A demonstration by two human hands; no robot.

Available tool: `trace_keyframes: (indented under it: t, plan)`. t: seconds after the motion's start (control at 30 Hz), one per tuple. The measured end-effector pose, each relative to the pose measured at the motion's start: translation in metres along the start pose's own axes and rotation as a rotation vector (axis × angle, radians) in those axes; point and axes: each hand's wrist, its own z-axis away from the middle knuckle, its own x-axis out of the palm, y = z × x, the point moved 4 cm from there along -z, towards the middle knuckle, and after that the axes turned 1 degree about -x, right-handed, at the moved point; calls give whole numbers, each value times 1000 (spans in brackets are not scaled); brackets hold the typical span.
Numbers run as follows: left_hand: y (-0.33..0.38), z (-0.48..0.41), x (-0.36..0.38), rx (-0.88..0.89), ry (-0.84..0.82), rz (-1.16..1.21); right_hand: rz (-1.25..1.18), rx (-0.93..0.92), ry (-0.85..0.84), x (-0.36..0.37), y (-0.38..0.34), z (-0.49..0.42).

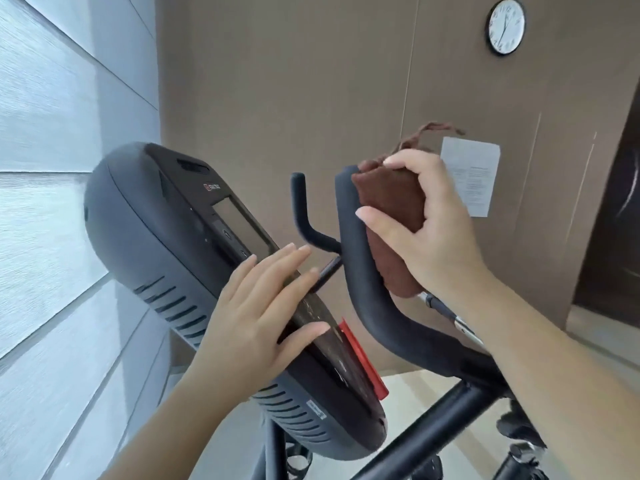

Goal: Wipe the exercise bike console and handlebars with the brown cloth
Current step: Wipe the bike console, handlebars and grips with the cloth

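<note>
Head view: right hand [429, 233] is gripping the brown cloth [391, 202], folded into a pad, and pressing it against the upper stretch of the near handlebar [360, 282]. The cloth is sitting between palm and foam grip, on the bar's right side. The thumb is reaching across the cloth's left edge onto the bar, and the index finger is curling over the cloth's top near the bar tip. The cloth's lower end is sticking out below the heel of the hand, and frayed threads are poking up above the fingers.

Left hand [256, 317] is lying flat on the console [156, 237], fingers straight and slightly spread, holding nothing. Its fingertips are reaching just below the display screen [242, 226], and its thumb is resting on the dark lower panel near the red tab [363, 362]. The cloth is well apart from this hand.

The far handlebar [300, 202] is standing bare between console and near bar. The black frame tube [433, 431] is running below. A wall clock [505, 26] and a paper notice [471, 174] are hanging on the brown wall behind.
</note>
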Motion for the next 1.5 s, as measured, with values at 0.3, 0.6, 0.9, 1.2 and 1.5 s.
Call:
trace_keyframes:
  t: [0.3, 0.6, 0.9, 1.2, 1.5]
  plan:
    - [-12, 5, -6, 87, 31, -97, 219, 136, -116, -3, -9, 68]
    - [-31, 7, -20, 94, 124, -143, 420, 38, 288, 9, -47, 34]
    - [-53, 6, -30, 38, 264, -130, 710, 91, 117, 33, -52, 48]
    - [-54, 6, -32, 44, 247, -121, 659, 76, 284, 23, -64, 45]
    - [-55, 6, -30, 88, 249, -149, 793, 106, 155, 37, -50, 46]
